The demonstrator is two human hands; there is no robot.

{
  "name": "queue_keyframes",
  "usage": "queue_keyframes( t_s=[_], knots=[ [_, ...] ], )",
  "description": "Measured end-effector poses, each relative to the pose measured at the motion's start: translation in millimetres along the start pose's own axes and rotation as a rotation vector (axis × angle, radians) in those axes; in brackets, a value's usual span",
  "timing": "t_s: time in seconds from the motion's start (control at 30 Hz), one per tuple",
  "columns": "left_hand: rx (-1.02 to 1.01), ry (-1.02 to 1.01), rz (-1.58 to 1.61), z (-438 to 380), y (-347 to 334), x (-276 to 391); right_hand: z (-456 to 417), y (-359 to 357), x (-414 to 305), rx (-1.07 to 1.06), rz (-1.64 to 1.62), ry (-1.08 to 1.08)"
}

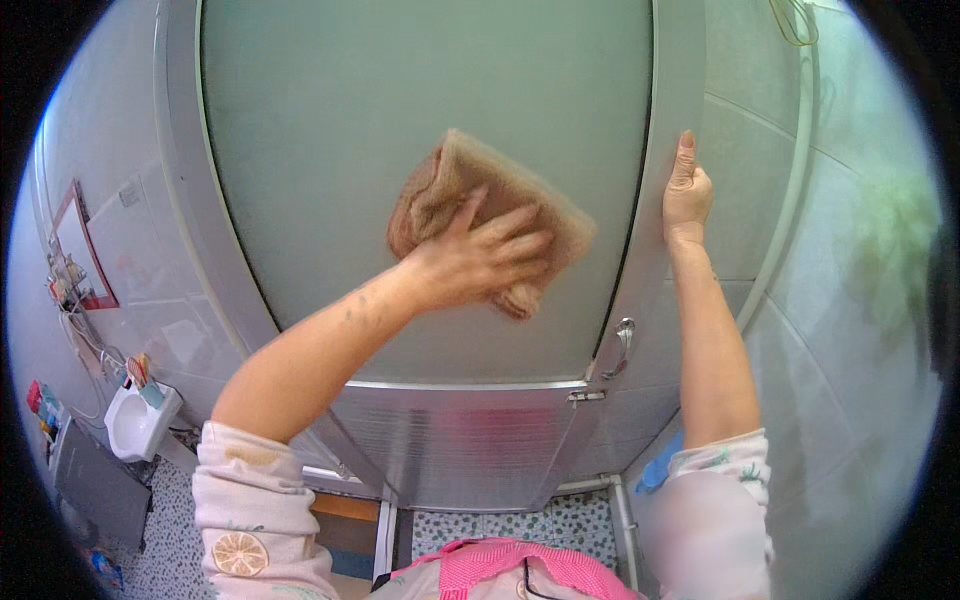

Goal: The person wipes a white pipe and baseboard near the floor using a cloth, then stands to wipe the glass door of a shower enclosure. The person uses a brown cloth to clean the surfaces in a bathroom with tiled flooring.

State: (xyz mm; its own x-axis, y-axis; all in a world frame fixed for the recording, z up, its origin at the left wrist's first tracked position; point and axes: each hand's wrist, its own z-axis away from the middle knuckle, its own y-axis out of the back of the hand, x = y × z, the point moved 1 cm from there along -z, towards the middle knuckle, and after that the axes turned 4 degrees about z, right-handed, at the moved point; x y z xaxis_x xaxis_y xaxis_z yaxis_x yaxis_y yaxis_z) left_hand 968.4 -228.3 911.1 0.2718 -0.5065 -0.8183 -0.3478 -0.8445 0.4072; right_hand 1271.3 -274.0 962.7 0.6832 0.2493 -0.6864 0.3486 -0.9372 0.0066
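Observation:
My left hand (480, 255) lies with spread fingers on a folded brown towel cloth (555, 202), pressing it against the frosted glass panel (420, 75) of a door. The hand and cloth are slightly blurred. At the right, my right hand (688, 191) grips the edge of the door's metal frame (671, 90), thumb pointing up and the other fingers mostly hidden behind it. Below that hand a metal door handle (622, 349) is fixed to the frame. A small latch bolt (586, 396) sits lower, near the ribbed lower panel (457, 442).
Left stand a white washbasin (131, 427) with a cup (152, 394) on it, a red-framed mirror (82, 247) and a grey panel (101, 480). A pipe (787, 202) runs up the tiled wall at right. Below is the pebble-patterned floor (450, 529); a blue object (658, 469) shows beside my right sleeve.

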Motion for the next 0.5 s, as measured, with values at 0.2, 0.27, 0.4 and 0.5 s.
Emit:
queue_keyframes(
  t_s=[0.2,0.27,0.4,0.5],
  knots=[
    [0.135,0.491,0.013,-118,64,-96,2,2,-1,-0.010,-0.016,0.066],
    [0.164,0.591,-0.013,-125,57,-95,5,-2,-5,-0.020,0.011,0.052],
    [0.256,0.393,0.113,-110,6,-20,-2,3,8,0.037,0.007,0.046],
    [0.212,0.250,-0.043,-55,-57,67,6,-11,-2,0.015,-0.035,0.049]
  ],
)
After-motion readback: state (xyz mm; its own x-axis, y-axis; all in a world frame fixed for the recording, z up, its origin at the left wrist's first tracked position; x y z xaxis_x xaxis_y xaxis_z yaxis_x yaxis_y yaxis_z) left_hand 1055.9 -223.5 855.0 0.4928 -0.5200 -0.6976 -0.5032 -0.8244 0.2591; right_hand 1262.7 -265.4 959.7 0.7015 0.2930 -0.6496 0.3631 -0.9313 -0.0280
